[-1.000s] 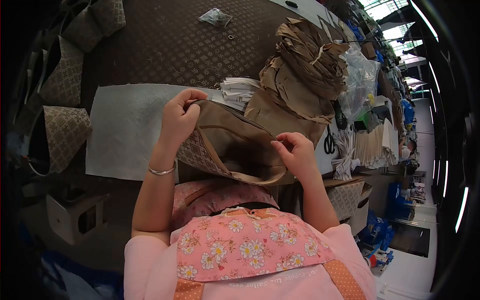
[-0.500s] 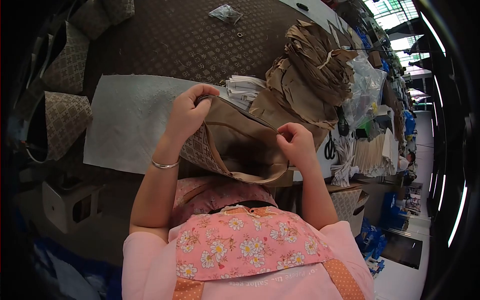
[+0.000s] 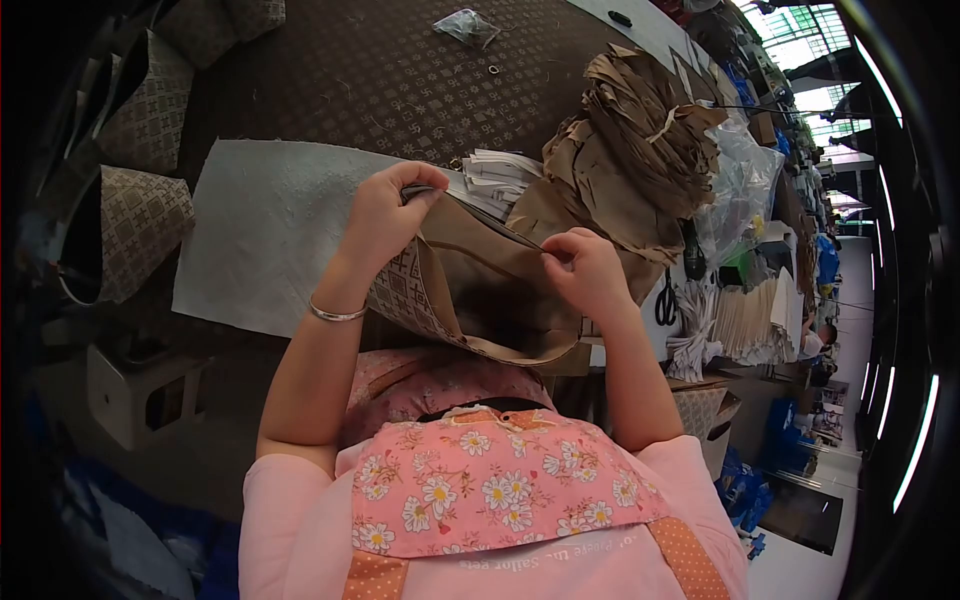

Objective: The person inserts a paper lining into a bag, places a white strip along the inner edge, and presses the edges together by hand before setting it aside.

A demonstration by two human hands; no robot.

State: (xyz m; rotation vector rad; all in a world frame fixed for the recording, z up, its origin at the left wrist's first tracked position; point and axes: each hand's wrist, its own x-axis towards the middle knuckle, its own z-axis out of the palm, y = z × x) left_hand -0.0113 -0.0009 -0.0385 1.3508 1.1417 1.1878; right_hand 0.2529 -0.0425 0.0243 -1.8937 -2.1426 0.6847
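A brown bag (image 3: 487,262) with a patterned outside and a plain tan lining lies at the table's near edge, its mouth gaping towards me. At the upper left of the far rim, my left hand (image 3: 390,210) pinches the edge between thumb and fingers. My right hand (image 3: 590,275) grips the same rim farther right, fingertips closed on it. Between the two hands the dark rim edge runs fairly straight. The inside of the bag is in shadow. Under the bag is a pale grey sheet (image 3: 270,235).
Behind the bag lie a folded white stack (image 3: 500,172) and a tied bundle of brown fabric pieces (image 3: 640,150). Clear plastic (image 3: 740,180), black scissors (image 3: 665,302) and cream strips (image 3: 745,320) are at the right. Patterned bags (image 3: 145,225) stand left, above a white stool (image 3: 145,395).
My right hand has slid left along the rim, closer to my left hand. My left hand keeps its pinch. The whole view has shifted slightly.
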